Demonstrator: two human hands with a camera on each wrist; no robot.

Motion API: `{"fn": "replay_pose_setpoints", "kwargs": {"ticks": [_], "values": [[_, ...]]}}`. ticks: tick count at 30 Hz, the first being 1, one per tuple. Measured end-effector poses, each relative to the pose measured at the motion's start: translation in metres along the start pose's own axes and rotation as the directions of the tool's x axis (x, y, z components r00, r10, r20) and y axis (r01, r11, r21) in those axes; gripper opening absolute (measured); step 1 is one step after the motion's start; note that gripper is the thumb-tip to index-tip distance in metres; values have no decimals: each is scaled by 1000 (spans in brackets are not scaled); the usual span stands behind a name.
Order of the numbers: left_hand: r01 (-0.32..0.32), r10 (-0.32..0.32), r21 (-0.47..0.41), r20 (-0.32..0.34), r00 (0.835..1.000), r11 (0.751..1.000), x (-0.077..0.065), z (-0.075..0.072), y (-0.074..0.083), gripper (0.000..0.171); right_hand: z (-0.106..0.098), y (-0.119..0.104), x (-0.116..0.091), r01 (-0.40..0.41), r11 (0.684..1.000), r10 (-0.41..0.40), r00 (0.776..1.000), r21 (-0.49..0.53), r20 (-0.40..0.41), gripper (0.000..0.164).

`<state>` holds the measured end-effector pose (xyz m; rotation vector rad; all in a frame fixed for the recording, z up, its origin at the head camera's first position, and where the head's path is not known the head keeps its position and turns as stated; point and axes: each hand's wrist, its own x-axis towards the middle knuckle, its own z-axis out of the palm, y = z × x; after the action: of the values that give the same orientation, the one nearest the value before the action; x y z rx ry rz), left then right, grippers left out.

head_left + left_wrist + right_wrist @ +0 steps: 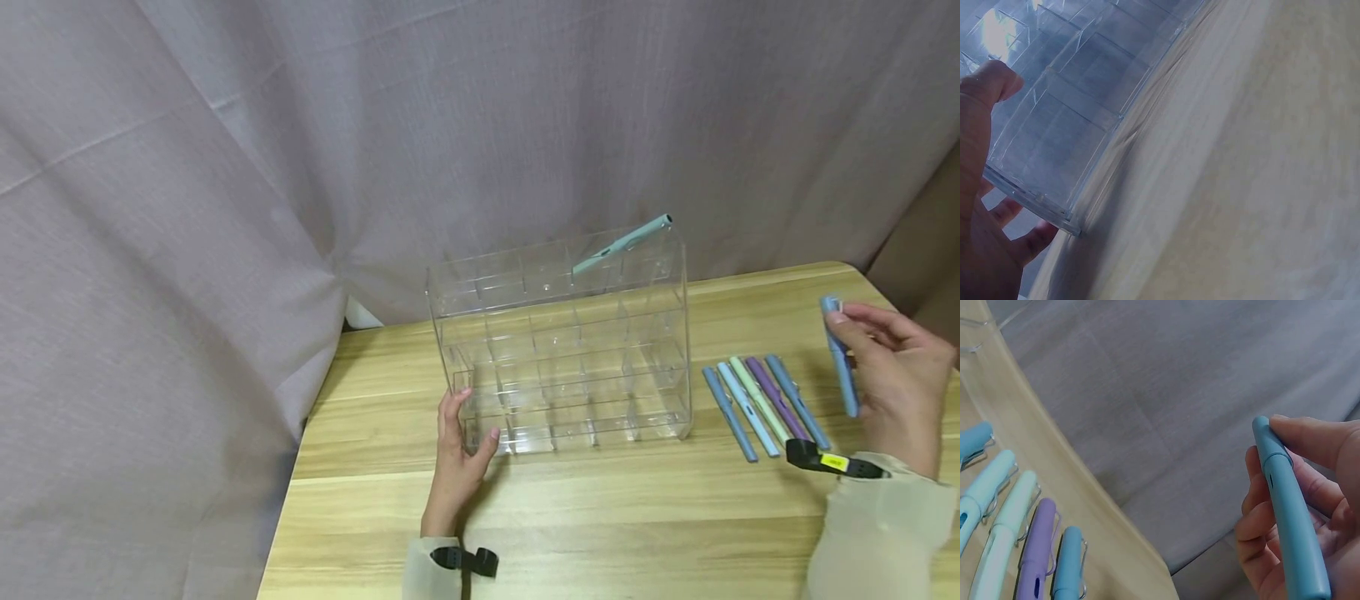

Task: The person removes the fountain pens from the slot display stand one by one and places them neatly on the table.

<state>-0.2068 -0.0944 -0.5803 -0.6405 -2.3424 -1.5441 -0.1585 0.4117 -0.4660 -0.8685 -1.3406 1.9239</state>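
A clear plastic rack (555,358) with many compartments stands on the table. My left hand (457,467) grips its lower left corner; in the left wrist view the thumb (1007,84) lies on the front and the other fingers are around the side wall. Up off the table at the right, my right hand (903,367) holds a capped blue pen (840,358), thumb near its upper end in the right wrist view. A mint-green pen (622,243) leans at a slant across the rack's top row.
Several capped pens lie side by side right of the rack, among them a purple pen (776,398), a pale green pen (759,400) and a light blue pen (747,408). The wooden table (637,525) ends at a grey curtain (450,125) behind.
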Motion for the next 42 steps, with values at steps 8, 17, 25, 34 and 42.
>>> {"fn": "replay_pose_setpoints", "kwargs": {"ticks": [8, 17, 25, 34, 42], "values": [[4, -4, 8, 0, 1000, 1000, 0, 0, -1, 71, -10, 13, 9, -53, 996, 57, 996, -68, 71, 27], [-1, 1, 9, -4, 1000, 1000, -1, 0, -2, 71, -16, 32, 19, -84, 993, 92, 992, -86, 91, 23], [1, -1, 3, 0, 1000, 1000, -1, 0, -2, 71, -25, 60, 37, -127, 983, 137, 988, -136, 69, 24], [4, -4, -4, 0, 1000, 1000, 0, 0, -2, 71, -31, 69, 38, -168, 972, 186, 978, -166, 95, 27], [3, -3, -17, 2, 1000, 1000, 0, 0, -2, 72, -30, 69, 36, -151, 969, 172, 980, -196, 96, 20]]}}
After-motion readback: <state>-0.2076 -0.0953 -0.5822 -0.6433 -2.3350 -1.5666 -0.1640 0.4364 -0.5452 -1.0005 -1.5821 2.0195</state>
